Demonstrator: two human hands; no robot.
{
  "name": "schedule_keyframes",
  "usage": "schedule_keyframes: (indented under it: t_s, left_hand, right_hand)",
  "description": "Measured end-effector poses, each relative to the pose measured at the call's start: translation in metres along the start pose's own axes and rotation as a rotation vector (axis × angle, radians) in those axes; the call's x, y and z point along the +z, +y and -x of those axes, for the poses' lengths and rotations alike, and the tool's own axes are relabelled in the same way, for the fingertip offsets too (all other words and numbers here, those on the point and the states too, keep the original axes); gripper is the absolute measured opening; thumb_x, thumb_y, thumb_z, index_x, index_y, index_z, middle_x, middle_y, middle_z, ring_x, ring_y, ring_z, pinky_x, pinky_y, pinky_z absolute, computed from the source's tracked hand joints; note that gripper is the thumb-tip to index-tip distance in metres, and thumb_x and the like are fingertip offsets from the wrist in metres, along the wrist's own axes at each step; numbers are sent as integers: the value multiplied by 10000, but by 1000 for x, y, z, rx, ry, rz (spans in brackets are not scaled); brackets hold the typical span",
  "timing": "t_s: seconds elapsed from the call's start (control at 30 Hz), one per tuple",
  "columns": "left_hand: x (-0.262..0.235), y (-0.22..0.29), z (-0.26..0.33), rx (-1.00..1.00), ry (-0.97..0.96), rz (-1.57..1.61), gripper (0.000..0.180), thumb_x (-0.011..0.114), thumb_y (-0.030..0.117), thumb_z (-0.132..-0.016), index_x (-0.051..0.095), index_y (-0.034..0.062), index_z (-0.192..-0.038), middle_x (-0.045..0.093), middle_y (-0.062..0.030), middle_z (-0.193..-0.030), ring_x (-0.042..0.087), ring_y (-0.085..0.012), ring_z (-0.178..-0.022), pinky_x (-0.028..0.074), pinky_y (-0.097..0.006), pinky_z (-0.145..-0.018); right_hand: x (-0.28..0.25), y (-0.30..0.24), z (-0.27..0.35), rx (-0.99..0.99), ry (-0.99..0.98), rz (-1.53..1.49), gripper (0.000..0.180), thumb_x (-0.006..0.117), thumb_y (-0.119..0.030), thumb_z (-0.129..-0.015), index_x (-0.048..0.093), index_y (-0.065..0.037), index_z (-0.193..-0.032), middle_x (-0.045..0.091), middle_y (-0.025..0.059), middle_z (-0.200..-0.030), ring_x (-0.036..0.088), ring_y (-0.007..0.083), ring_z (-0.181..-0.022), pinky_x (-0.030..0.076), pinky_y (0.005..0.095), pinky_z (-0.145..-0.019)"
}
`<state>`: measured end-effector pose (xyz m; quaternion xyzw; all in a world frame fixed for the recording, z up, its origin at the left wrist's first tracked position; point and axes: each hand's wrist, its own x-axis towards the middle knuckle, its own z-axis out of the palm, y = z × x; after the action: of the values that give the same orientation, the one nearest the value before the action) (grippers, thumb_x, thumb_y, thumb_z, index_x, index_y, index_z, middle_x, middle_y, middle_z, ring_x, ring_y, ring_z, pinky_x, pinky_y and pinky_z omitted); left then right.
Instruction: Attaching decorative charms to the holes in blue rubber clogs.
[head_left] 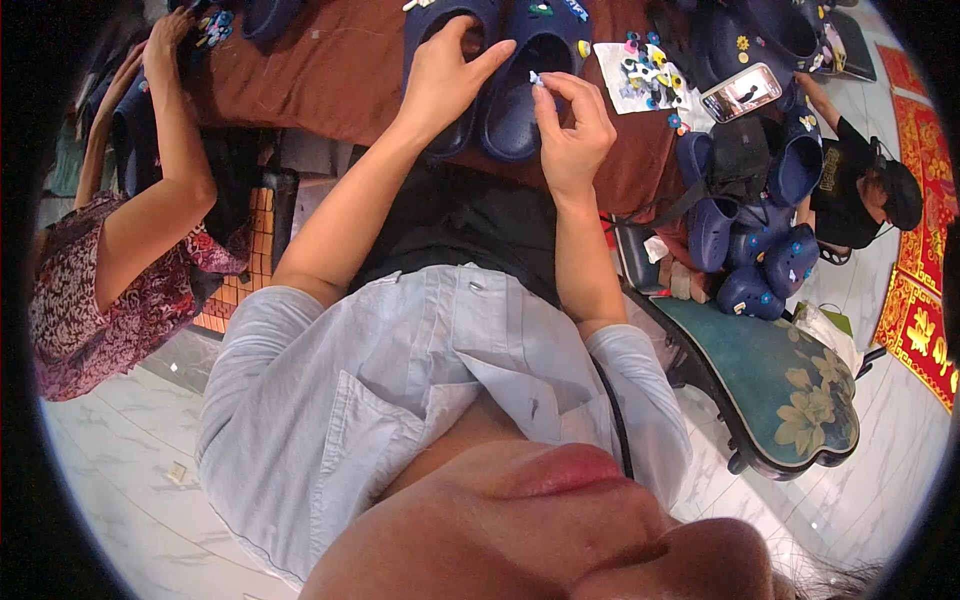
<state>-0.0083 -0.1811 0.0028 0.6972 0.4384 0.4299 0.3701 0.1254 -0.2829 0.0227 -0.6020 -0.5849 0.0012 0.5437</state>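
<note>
Upper center: right hand point(575, 125) pinched pale-blue charm point(536, 78); left hand point(447, 80), thumb spread wide, overlapped navy clog point(450, 138); straight press seemed wisest.

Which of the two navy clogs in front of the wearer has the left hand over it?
The left navy-blue clog, beneath most of the left hand. The right navy-blue clog is beside the right hand, which pinches a small pale-blue charm.

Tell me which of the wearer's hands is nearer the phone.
Right. The right hand, holding a small pale charm, is left of the phone, the white sheet roughly between them; the left hand is farther left, at a navy clog.
</note>
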Motion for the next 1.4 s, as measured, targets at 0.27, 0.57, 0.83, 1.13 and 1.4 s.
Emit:
schedule_keyframes:
  t_s: [0.27,0.57,0.83,1.13,1.4]
  left_hand:
    - [22,-42,-32,-155,-140,-160,513,682,408,-873,597,-93,-801,642,-280,-781,654,-379,-747,475,-465,-681]
    - [-7,-12,-14,-67,-8,-148,368,642,252,-873,606,-114,-869,629,-328,-817,638,-476,-805,496,-494,-744]
    - [-16,-24,-17,-253,-40,113,328,680,207,-849,642,-81,-1001,641,-148,-795,614,-197,-725,490,-355,-698]
    - [-6,-37,-21,-272,-128,527,534,667,93,-785,564,-131,-1259,649,-160,-1175,609,-192,-1028,482,-309,-880]
    - [-12,-24,-19,-366,-161,559,622,659,84,-770,502,-138,-1330,625,-183,-1225,597,-215,-1084,460,-313,-931]
  right_hand:
    - [1,-1,0,51,-35,-16,183,725,14,-803,716,4,-985,710,133,-932,684,231,-811,545,319,-733]
    - [4,6,-21,96,-71,-97,161,728,-6,-815,722,6,-975,728,127,-958,705,214,-861,547,304,-758]
    - [39,7,-54,69,-61,-219,148,732,-27,-814,725,-12,-961,730,100,-957,698,193,-853,529,287,-766]
    - [57,1,-95,193,-84,-110,96,714,-35,-858,684,22,-930,647,67,-873,630,144,-813,491,265,-745]
    - [86,16,-107,10,-226,174,85,717,-48,-791,677,10,-838,653,153,-820,640,306,-747,498,403,-702]
